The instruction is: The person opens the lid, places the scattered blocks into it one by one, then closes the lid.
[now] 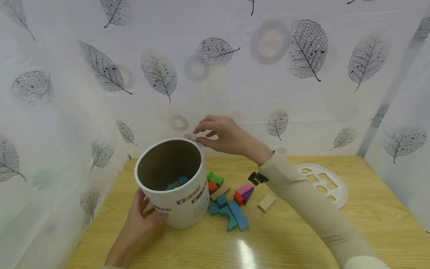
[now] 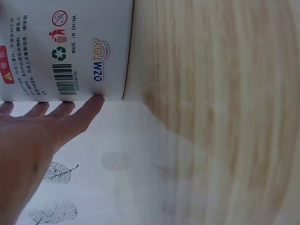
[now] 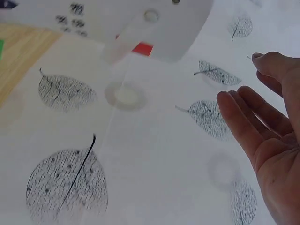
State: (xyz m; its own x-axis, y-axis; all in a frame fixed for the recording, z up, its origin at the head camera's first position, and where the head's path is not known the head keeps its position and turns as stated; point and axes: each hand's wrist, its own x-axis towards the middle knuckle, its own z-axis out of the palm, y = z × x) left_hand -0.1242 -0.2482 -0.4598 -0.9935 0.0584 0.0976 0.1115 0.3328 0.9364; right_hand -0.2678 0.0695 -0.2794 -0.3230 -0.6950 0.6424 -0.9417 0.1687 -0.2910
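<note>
A white cylindrical bucket [image 1: 188, 209] with small coloured prints stands at the left of the table, its mouth facing up toward me. Several blue and teal blocks [image 1: 178, 183] lie deep inside it. My left hand [image 1: 141, 220] holds the bucket's lower left side, thumb toward the front; in the left wrist view, fingertips [image 2: 96, 101] meet the wall beside a barcode. Just beyond the rim on the right, my right hand [image 1: 223, 134] is raised with loosely bent fingers and holds nothing. Beside the bucket lies a loose pile of wooden blocks, including a blue plank [image 1: 239, 216] and a teal arch [image 1: 229, 218].
A white round lid [image 1: 342, 192] with shaped cutouts lies at the right, partly behind my right sleeve [image 1: 309, 198]. A plain wooden block [image 1: 267, 202] sits apart from the pile. Leaf-printed curtains [image 1: 235, 89] enclose the wooden table [image 1: 285, 243] at the back and sides.
</note>
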